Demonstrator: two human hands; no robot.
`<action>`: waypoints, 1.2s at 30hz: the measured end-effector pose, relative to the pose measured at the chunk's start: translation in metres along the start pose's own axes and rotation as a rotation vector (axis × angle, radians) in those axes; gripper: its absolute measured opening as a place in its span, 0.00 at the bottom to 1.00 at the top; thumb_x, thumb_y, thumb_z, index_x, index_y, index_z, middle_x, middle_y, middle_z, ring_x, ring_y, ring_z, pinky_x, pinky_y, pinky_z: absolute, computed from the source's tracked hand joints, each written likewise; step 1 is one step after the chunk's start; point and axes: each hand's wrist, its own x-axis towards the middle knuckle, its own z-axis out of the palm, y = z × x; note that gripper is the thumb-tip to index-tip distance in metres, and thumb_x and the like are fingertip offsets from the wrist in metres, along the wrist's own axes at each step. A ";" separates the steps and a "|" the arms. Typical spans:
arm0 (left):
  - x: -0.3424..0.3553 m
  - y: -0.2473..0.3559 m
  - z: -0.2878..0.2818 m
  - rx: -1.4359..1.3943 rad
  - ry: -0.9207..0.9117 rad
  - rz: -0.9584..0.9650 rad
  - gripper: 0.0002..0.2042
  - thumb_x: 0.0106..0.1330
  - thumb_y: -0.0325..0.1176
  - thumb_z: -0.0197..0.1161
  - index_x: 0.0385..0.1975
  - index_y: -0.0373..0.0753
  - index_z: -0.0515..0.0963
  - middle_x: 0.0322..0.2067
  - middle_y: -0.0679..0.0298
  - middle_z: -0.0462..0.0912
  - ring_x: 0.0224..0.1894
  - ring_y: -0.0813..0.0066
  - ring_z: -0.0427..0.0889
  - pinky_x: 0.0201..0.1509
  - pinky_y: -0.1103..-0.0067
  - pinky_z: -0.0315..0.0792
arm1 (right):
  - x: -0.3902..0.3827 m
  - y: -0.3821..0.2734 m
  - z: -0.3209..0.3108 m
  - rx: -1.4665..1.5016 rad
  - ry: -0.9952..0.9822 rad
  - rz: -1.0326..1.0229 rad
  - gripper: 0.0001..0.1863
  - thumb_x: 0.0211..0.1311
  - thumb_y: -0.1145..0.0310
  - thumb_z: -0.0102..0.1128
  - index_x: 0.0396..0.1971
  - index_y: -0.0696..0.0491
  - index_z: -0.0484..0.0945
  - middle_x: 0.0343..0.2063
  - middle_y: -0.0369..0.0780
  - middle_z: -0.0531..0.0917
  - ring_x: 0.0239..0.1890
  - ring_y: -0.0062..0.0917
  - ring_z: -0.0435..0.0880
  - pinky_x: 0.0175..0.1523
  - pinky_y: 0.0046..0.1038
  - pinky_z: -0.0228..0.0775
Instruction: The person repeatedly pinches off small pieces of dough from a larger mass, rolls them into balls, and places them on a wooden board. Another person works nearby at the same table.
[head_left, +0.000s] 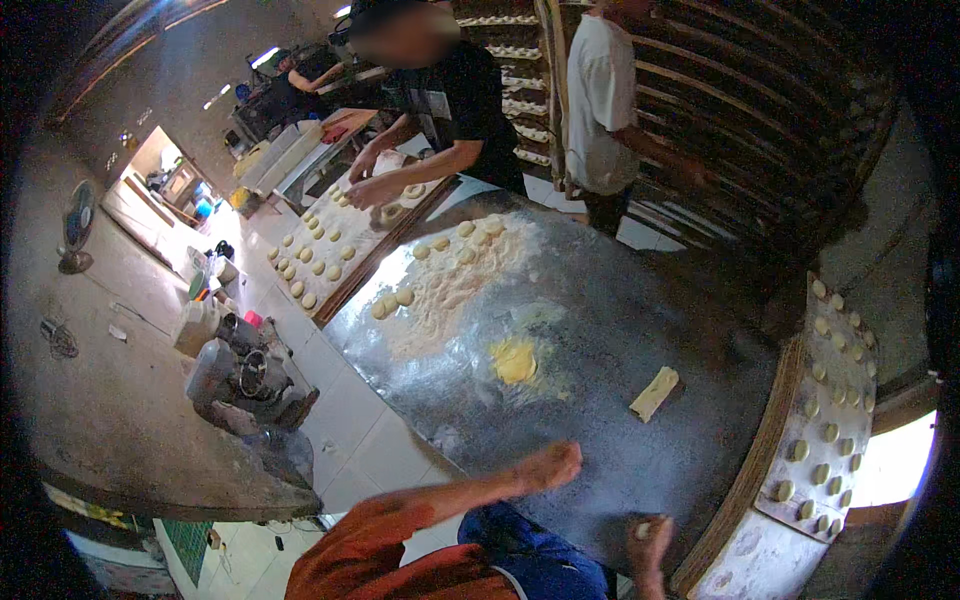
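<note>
My left hand (552, 466) is closed above the near part of the metal-topped table (600, 300); whatever its fingers hold, if anything, is hidden. Close to the near right edge, my right hand (650, 540) is curled, with a small pale spot at its fingers that I cannot make out. A pale dough log (655, 393) lies beyond my hands, to the right. Farther left, a flat yellow, buttery-looking lump (514, 361) is spread on the tabletop. Scattered flour (450, 290) covers the far left part, with several dough balls (466, 229) on and around it.
A person in a dark shirt (470, 110) handles dough at a tray of dough pieces (345, 225) across the table. Another in a white shirt (602, 110) stands by wooden racks (730, 90). At right is a dough-ball tray (830, 380); jugs and pots (210, 370) sit left.
</note>
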 end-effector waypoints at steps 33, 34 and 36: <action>0.071 -0.044 -0.029 -0.091 0.252 -0.348 0.09 0.63 0.28 0.65 0.34 0.38 0.70 0.31 0.55 0.73 0.34 0.55 0.73 0.41 0.63 0.66 | 0.123 -0.039 -0.072 0.054 0.262 -0.111 0.19 0.47 0.76 0.69 0.40 0.56 0.73 0.33 0.49 0.74 0.38 0.49 0.72 0.45 0.47 0.66; 0.064 -0.039 -0.024 -0.097 0.218 -0.354 0.12 0.63 0.29 0.67 0.37 0.38 0.69 0.34 0.55 0.73 0.36 0.55 0.72 0.43 0.63 0.66 | 0.134 -0.055 -0.075 0.064 0.324 -0.073 0.19 0.48 0.76 0.69 0.41 0.56 0.73 0.34 0.49 0.73 0.39 0.48 0.72 0.46 0.47 0.66; 0.054 -0.038 -0.018 -0.097 0.176 -0.370 0.17 0.64 0.31 0.69 0.44 0.39 0.66 0.39 0.55 0.73 0.40 0.56 0.72 0.48 0.62 0.65 | 0.100 -0.055 -0.067 0.178 0.250 -0.121 0.18 0.48 0.76 0.69 0.38 0.57 0.72 0.32 0.48 0.73 0.38 0.48 0.72 0.44 0.46 0.65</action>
